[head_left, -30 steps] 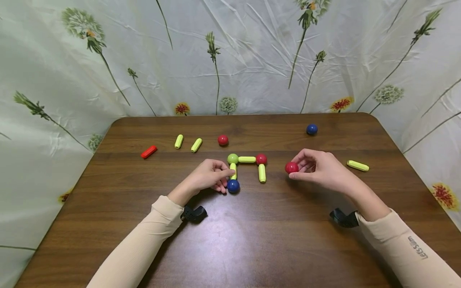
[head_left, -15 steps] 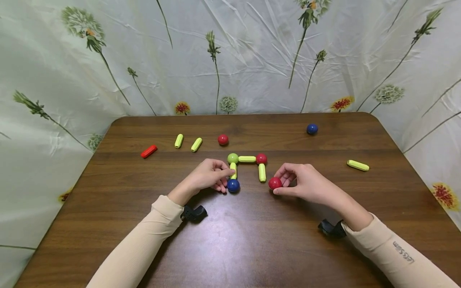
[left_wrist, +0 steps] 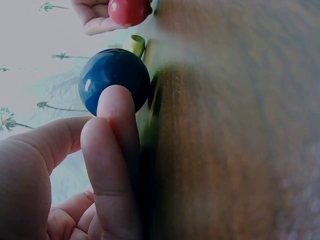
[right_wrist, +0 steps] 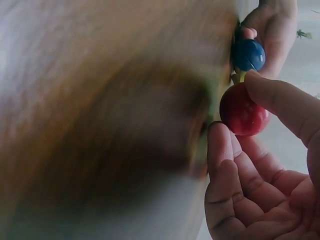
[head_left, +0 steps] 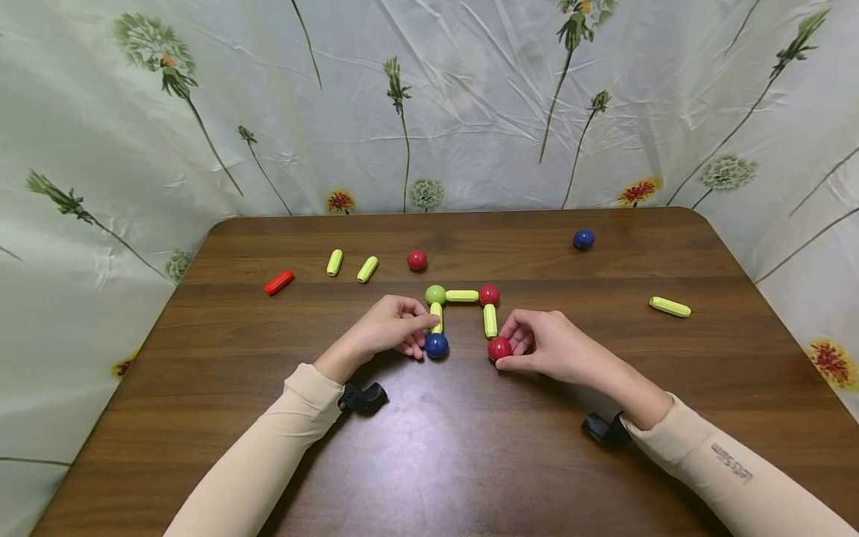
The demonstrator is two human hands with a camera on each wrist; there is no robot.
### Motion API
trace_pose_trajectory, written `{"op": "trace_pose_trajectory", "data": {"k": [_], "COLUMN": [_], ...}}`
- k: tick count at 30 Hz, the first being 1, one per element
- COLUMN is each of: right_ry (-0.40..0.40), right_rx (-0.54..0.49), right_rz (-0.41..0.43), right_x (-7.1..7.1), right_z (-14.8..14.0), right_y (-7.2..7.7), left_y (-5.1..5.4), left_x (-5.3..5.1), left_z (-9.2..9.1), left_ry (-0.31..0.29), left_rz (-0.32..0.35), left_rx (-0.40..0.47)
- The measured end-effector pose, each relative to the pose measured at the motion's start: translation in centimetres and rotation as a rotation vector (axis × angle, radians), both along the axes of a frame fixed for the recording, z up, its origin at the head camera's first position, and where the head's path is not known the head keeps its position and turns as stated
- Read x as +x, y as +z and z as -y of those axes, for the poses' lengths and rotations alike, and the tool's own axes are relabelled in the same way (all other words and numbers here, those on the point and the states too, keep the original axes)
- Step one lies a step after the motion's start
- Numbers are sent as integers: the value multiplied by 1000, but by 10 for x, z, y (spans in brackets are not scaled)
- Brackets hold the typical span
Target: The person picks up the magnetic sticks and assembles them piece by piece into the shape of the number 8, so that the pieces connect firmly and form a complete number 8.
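Yellow-green rods and balls form a three-sided frame mid-table. A green ball point(head_left: 435, 294) and a red ball point(head_left: 489, 294) are joined by the far rod point(head_left: 462, 296). My left hand point(head_left: 388, 328) pinches the left rod point(head_left: 437, 309); one of its fingertips touches the blue ball point(left_wrist: 112, 67) at that rod's near end. Between thumb and fingers, my right hand point(head_left: 557, 348) holds another red ball point(head_left: 499, 349) at the near end of the right rod point(head_left: 491, 321). Whether that ball touches the rod cannot be told.
Left of the frame lie a red rod point(head_left: 278, 283) and two yellow-green rods, one point(head_left: 335, 262) beside the other point(head_left: 367, 269). Behind it is a loose red ball point(head_left: 417, 259). Far right are a blue ball point(head_left: 584, 239) and a yellow-green rod point(head_left: 669, 306). A flowered curtain point(head_left: 483, 112) hangs beyond the table.
My right hand has carried its red ball left and nearer to me, up to the near end of the right rod. The left hand keeps its place on the left rod.
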State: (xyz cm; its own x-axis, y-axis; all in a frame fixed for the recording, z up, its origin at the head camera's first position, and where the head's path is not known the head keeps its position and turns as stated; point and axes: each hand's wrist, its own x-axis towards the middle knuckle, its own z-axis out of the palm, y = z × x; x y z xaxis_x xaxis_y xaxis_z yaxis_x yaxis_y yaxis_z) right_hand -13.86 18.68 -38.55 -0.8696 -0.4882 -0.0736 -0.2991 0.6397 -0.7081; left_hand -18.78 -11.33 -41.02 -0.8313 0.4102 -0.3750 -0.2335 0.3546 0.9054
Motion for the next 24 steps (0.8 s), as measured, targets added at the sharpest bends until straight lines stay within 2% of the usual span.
{"op": "trace_pose_trajectory", "data": {"k": [24], "right_ry": [-25], "right_rx": [49], "right_rz": [-10], "right_x": [-7], "right_z": [9], "right_y": [-3], "left_y": [2], "left_x": [1], "left_z": [0], "left_ry": [6], "left_rz": [5], "left_rx": [-14]}}
